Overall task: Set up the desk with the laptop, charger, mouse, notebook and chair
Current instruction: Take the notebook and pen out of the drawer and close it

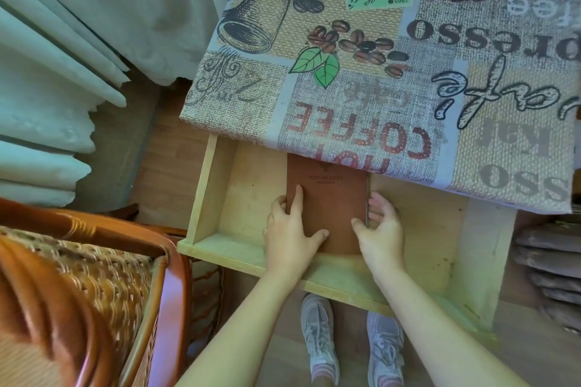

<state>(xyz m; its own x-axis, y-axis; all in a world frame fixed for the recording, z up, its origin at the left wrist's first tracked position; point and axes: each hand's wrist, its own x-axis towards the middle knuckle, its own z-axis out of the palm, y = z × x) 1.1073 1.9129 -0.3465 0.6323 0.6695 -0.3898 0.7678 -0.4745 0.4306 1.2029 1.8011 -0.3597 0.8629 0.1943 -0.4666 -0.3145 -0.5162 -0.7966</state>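
Pale curtains [63, 41] hang at the left, above a wooden floor [163, 160]. One table [471, 88] under a coffee-print cloth overhangs the back of one open wooden drawer [207, 185], hiding the far end of the single brown notebook [330, 207] lying flat inside. One wicker chair [94, 276] stands just left of the drawer, and two grey sneakers [319, 336] show below it. Two hands reach in: the left hand [290, 229] presses spread fingers [297, 198] on the notebook's left edge, and the right hand [382, 229] cups the right edge, thumb on the cover. Neither hand has closed around it.
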